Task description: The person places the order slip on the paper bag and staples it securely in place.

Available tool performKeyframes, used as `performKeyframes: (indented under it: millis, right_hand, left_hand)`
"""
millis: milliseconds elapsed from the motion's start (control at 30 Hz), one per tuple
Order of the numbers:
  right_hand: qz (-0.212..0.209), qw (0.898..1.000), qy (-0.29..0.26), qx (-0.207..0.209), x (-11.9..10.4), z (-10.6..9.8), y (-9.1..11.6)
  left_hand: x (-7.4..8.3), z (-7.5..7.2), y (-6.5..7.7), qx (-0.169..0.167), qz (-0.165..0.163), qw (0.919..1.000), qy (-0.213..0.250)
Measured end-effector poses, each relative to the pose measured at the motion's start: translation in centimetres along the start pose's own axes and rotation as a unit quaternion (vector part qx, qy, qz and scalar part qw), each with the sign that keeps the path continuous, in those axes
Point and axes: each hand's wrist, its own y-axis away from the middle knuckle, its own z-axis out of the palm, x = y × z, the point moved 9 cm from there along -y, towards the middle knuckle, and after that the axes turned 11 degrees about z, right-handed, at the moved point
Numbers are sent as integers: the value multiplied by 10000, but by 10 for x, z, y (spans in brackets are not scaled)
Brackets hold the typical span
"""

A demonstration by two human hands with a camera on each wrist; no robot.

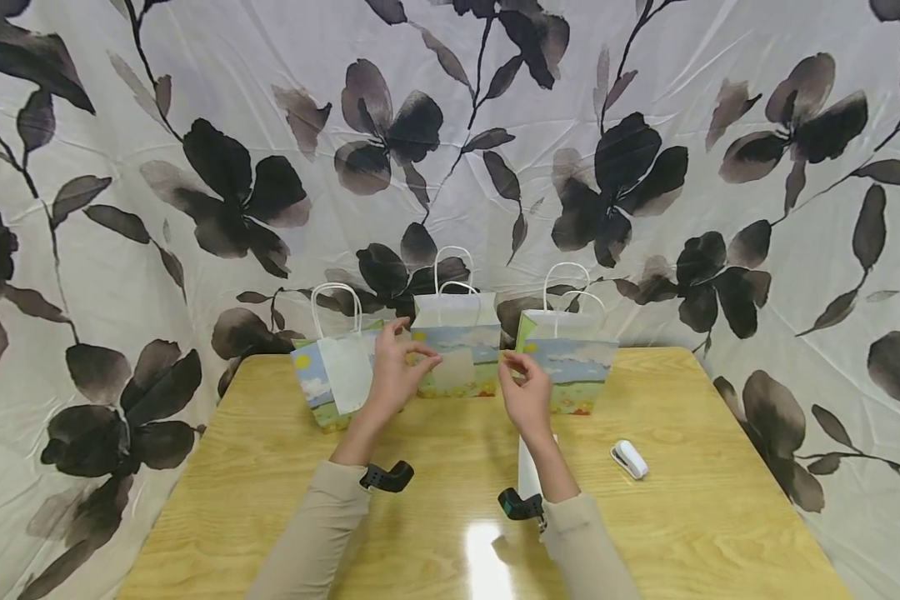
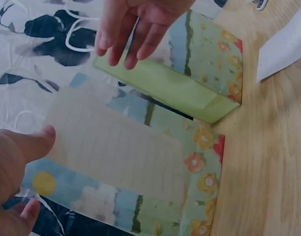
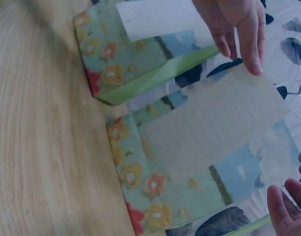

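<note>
Three paper gift bags with a painted sky, meadow and flowers stand in a row. On the front of the middle bag (image 1: 487,343) lies a pale lined sheet of paper (image 2: 116,147). My left hand (image 1: 396,375) is beside that sheet, thumb and fingers spread, with the thumb tip right at its upper edge in the left wrist view. My right hand (image 1: 527,392) hovers by the right bag (image 1: 588,375), its fingers loosely extended and nothing between them. Behind my left hand, the left bag (image 1: 311,375) has a white paper (image 1: 348,375) on its front.
A white stapler (image 1: 630,459) lies on the wooden table (image 1: 690,517) to the right. Another white paper (image 1: 528,471) is partly hidden beneath my right forearm. Floral cloth (image 1: 450,167) hangs directly behind the bags.
</note>
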Motion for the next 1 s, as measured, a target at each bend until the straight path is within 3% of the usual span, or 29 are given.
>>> performKeyframes:
  millis: [233,433,700,1000]
  right_hand:
    - [-23,9999,-86,146,0,13,-8]
    - [-73,9999,-126,91,0,25,-21]
    - [-173,9989,420,139,-5,28,-24]
    - [-147,9978,496,-412,-4,28,-20]
  left_hand:
    - [-2,1,-20,-174,-333,9992,163]
    - [-14,9,-24,-198,-685,9971,279]
    - [-14,13,-18,-160,-567,9974,416]
    - [-11,12,-6,-169,-330,9965,754]
